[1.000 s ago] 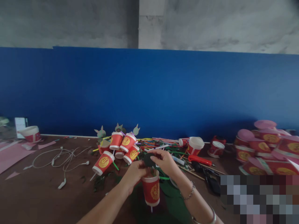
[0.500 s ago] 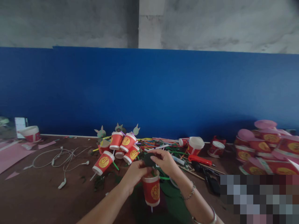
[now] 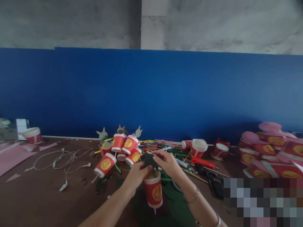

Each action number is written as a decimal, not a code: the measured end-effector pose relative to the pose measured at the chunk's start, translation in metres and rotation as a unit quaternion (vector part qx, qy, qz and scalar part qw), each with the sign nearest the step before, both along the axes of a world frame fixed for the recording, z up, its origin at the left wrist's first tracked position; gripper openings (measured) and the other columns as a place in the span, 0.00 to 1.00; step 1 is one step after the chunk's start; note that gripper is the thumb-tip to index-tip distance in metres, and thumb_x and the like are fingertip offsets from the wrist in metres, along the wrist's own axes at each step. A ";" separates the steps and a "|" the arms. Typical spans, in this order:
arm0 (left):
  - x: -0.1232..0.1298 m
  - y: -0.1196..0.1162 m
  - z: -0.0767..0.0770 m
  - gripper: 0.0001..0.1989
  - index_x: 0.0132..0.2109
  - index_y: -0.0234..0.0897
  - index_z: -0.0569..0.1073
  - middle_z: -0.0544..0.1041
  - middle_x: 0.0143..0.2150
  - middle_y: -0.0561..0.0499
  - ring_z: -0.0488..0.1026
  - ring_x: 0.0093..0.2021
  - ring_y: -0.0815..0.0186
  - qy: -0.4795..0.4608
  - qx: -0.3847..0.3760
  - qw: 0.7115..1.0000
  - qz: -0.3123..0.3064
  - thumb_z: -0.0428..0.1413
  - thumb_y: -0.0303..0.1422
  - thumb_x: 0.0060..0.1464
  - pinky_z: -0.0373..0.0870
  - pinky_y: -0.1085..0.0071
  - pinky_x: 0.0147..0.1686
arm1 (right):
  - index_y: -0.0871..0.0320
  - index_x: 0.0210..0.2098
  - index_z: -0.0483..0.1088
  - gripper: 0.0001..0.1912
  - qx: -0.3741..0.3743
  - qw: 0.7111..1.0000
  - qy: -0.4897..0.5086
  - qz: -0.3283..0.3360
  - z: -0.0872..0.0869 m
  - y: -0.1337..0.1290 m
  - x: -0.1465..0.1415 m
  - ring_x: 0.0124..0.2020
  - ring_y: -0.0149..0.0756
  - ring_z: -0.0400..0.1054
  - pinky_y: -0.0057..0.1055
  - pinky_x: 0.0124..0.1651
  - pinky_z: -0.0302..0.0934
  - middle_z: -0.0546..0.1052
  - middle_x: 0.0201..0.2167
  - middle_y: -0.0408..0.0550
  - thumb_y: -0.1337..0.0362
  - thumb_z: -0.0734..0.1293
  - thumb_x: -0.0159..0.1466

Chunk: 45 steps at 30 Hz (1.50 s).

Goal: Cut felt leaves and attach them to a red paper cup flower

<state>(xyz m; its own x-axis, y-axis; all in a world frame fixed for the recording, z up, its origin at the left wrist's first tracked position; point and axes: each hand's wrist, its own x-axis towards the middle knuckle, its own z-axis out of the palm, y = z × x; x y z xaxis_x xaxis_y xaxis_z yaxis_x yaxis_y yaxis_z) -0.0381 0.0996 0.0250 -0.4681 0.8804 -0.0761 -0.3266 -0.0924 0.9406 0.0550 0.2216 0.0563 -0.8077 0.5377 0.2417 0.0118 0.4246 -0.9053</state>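
Observation:
A dark green paper piece (image 3: 150,160) is between my two hands, above a red cup (image 3: 153,190) with a white rim and a gold emblem. My left hand (image 3: 137,175) pinches the paper's lower left edge. The fingers of my right hand (image 3: 165,162) are closed on its right side. The cup hangs slightly tilted under my hands, a white stick poking from its bottom and a green strip at its mouth. Dark green paper (image 3: 175,205) lies beneath it on the brown table (image 3: 47,201).
Red cups with rabbit-shaped cutouts (image 3: 118,148) are piled left of my hands, near white earphones (image 3: 63,186). Colourful sticks lie behind. To the right are a white-rimmed cup (image 3: 198,148), a red tool (image 3: 204,162), scissors (image 3: 215,186) and pink-topped cups (image 3: 267,148).
The green paper has shifted slightly left and tilted, showing more of its surface. My right fingers have moved a little left over it, and the cup has tilted slightly.

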 end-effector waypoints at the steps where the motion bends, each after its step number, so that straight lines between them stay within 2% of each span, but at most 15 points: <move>1: 0.000 0.000 0.001 0.17 0.39 0.30 0.76 0.80 0.31 0.46 0.76 0.32 0.61 -0.001 -0.002 1.000 0.008 0.63 0.37 0.41 0.67 0.67 0.38 | 0.62 0.39 0.73 0.15 -0.006 1.000 -0.002 -0.001 0.001 0.001 0.001 0.24 0.29 0.62 0.25 0.27 0.56 0.72 0.24 0.44 0.61 0.64 0.55; 6: -0.001 -0.002 0.008 0.19 0.37 0.29 0.76 0.80 0.29 0.46 0.76 0.30 0.60 -0.025 -0.027 0.999 0.019 0.64 0.38 0.38 0.67 0.67 0.36 | 0.62 0.25 0.72 0.07 0.013 0.998 -0.056 -0.006 0.004 0.004 0.004 0.22 0.27 0.59 0.25 0.27 0.55 0.70 0.19 0.41 0.64 0.66 0.51; 9: 0.000 -0.002 0.011 0.20 0.39 0.30 0.76 0.80 0.30 0.46 0.76 0.31 0.60 -0.035 -0.012 0.999 0.009 0.65 0.36 0.37 0.67 0.67 0.37 | 0.61 0.21 0.70 0.06 0.021 0.997 -0.068 -0.002 0.004 0.003 0.004 0.19 0.26 0.57 0.24 0.24 0.52 0.66 0.15 0.39 0.65 0.65 0.51; 13: 0.002 -0.004 0.015 0.19 0.39 0.31 0.77 0.80 0.30 0.48 0.75 0.30 0.61 -0.028 0.004 1.000 0.012 0.65 0.36 0.37 0.67 0.68 0.36 | 0.61 0.21 0.70 0.07 0.011 0.997 -0.073 0.012 0.003 0.000 0.004 0.18 0.25 0.56 0.23 0.22 0.50 0.66 0.15 0.38 0.64 0.65 0.52; 17: 0.005 -0.005 0.019 0.18 0.35 0.30 0.77 0.79 0.25 0.48 0.74 0.27 0.63 -0.022 -0.008 0.999 0.027 0.65 0.38 0.37 0.67 0.69 0.34 | 0.61 0.22 0.70 0.06 0.018 0.997 -0.073 0.008 0.003 -0.001 0.004 0.19 0.25 0.55 0.23 0.22 0.50 0.66 0.16 0.39 0.64 0.65 0.52; 21: 0.007 -0.006 0.022 0.19 0.34 0.29 0.77 0.79 0.25 0.47 0.74 0.27 0.62 -0.026 -0.003 0.999 0.022 0.66 0.38 0.35 0.66 0.68 0.34 | 0.61 0.22 0.70 0.07 0.027 0.997 -0.071 0.007 0.004 -0.001 0.004 0.19 0.25 0.54 0.24 0.24 0.50 0.65 0.16 0.38 0.64 0.65 0.52; 32: 0.004 -0.005 0.020 0.18 0.33 0.29 0.77 0.78 0.26 0.47 0.73 0.28 0.64 -0.045 0.007 0.998 0.040 0.67 0.36 0.32 0.66 0.70 0.33 | 0.61 0.22 0.67 0.07 0.023 0.997 -0.066 0.022 0.005 -0.002 0.003 0.20 0.25 0.52 0.24 0.24 0.49 0.63 0.16 0.38 0.64 0.64 0.52; 45: 0.003 -0.005 0.015 0.16 0.34 0.29 0.77 0.79 0.28 0.46 0.73 0.29 0.65 -0.026 -0.004 0.999 0.039 0.64 0.37 0.40 0.66 0.71 0.32 | 0.61 0.21 0.65 0.07 0.044 0.996 -0.076 0.019 0.003 -0.001 0.003 0.20 0.25 0.51 0.24 0.23 0.46 0.60 0.16 0.37 0.64 0.63 0.53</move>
<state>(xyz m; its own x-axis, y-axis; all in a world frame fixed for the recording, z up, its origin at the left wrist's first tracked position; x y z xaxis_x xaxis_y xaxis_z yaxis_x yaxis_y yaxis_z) -0.0348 0.0949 0.0401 -0.5306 0.8405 -0.1099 -0.3678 -0.1114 0.9232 0.0576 0.2202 0.0591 -0.8576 0.4885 0.1607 0.1276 0.5049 -0.8537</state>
